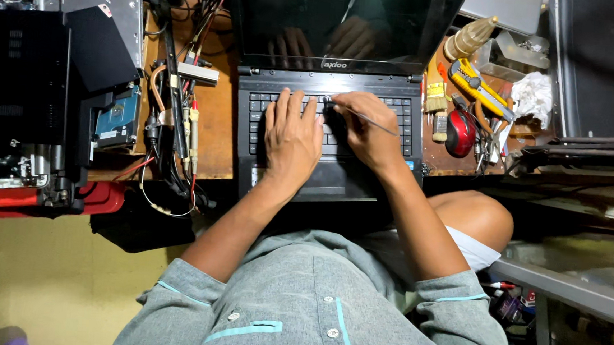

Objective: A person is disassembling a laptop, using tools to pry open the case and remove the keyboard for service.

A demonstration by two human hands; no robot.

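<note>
A black open laptop (399,92) sits on a wooden bench in front of me, its dark screen reflecting my hands. My left hand (291,139) lies flat on the keyboard with its fingers spread over the keys. My right hand (367,130) pinches a thin metal tool (375,121) and holds its tip at the upper rows of keys, near the left hand's fingertips.
Left of the laptop lie tangled cables and probes (181,113), a bare hard drive (117,120) and stripped electronics chassis (33,74). To the right are a small brush (436,102), a yellow utility knife (475,80), a red mouse (461,133), pliers and another closed laptop (606,64).
</note>
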